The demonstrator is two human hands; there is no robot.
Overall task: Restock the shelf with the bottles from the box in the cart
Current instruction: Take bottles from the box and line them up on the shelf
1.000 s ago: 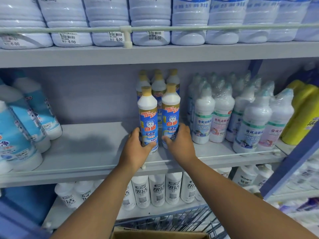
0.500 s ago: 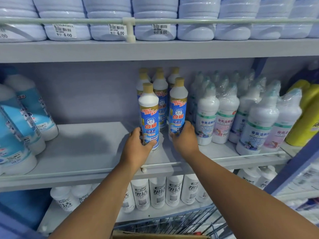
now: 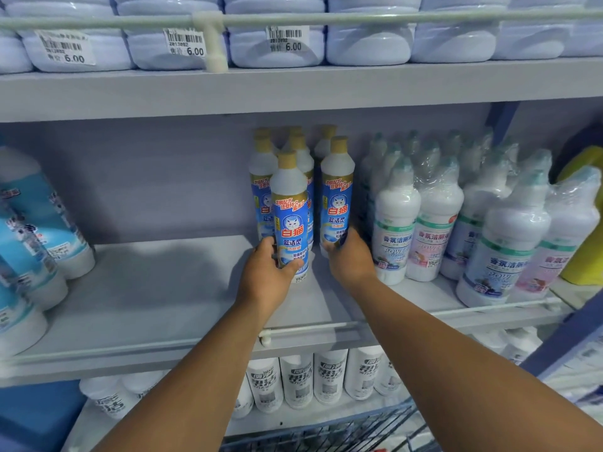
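Observation:
Two white bottles with blue labels and tan caps stand on the middle shelf point(image 3: 163, 308). My left hand point(image 3: 269, 275) grips the base of the nearer bottle point(image 3: 289, 210), thumb across its front. My right hand point(image 3: 350, 259) holds the base of the other bottle point(image 3: 337, 194), which stands deeper on the shelf next to several like bottles point(image 3: 264, 177) behind. The cart point(image 3: 326, 435) shows only as wire mesh at the bottom edge; the box is out of view.
White bottles in plastic wrap point(image 3: 434, 223) crowd the shelf right of my right hand, with a yellow bottle point(image 3: 587, 243) beyond. Light blue bottles point(image 3: 32, 230) stand at the left. A thin rail point(image 3: 310, 329) runs along the shelf's front edge. Another shelf of white bottles point(image 3: 297, 380) lies below.
My right hand has pushed its bottle further back and to the right on the shelf. My left hand has slid its bottle a little deeper. The view has moved closer to the shelf.

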